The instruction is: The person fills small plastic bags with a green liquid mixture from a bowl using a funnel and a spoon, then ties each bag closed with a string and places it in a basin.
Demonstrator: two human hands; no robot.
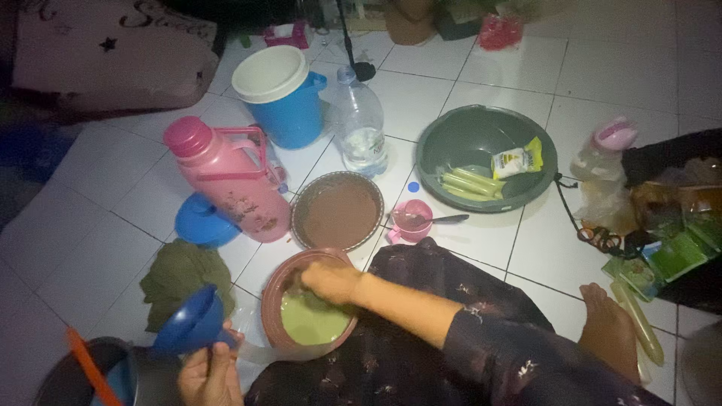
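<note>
My right hand (329, 280) reaches down into a brown bowl (272, 295) of pale green liquid (312, 319), fingers curled at the liquid's far edge; what it grips is hidden. My left hand (209, 374) holds a blue funnel (189, 322) at the bottom left, with a thin clear plastic bag (252, 340) under its spout. A second brown bowl (336, 212) of brown liquid sits just beyond the green one.
On the tiled floor stand a pink flask (226, 177), blue bucket (280, 94), clear bottle (361, 128), pink cup with spoon (413, 219), and grey basin (485, 156) holding green ice sticks. A green cloth (177, 277), a dark pot (113, 376) and packets (669, 248) lie around. A bare foot (608, 327) rests right.
</note>
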